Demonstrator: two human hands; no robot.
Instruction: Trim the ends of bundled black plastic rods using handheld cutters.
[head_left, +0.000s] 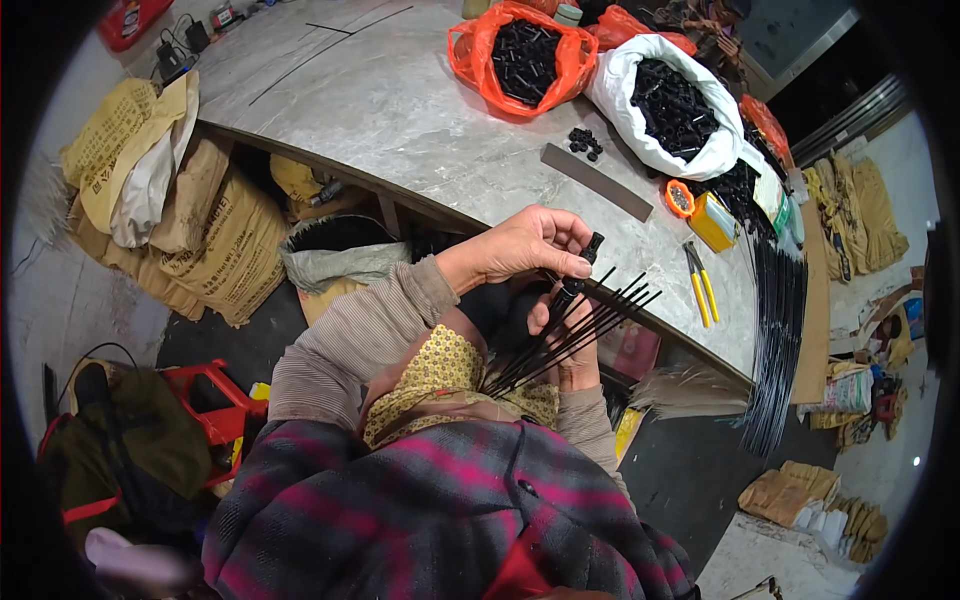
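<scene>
My left hand (535, 245) is closed, thumb and fingers pinching a black tubular fitting (592, 247) just off the table's front edge. Directly below it, my right hand (575, 325) has its fingers curled round the fitting's lower part, which is partly hidden. A loose fan of thin black rods (560, 352) crosses in front of my right hand, slanting from my lap up to the right. Whether the rods join the fitting cannot be made out. A patterned yellow cloth (440, 365) covers my lap under both hands.
On the grey table (370, 110) stand a red bag (470, 60) and a white bag (610, 85) of black plastic pieces. Nearby lie a flat dark strip (597, 182), yellow-handled pliers (705, 290) and a bundle of long rods (778, 330). Brown sacks (225, 250) stand at left.
</scene>
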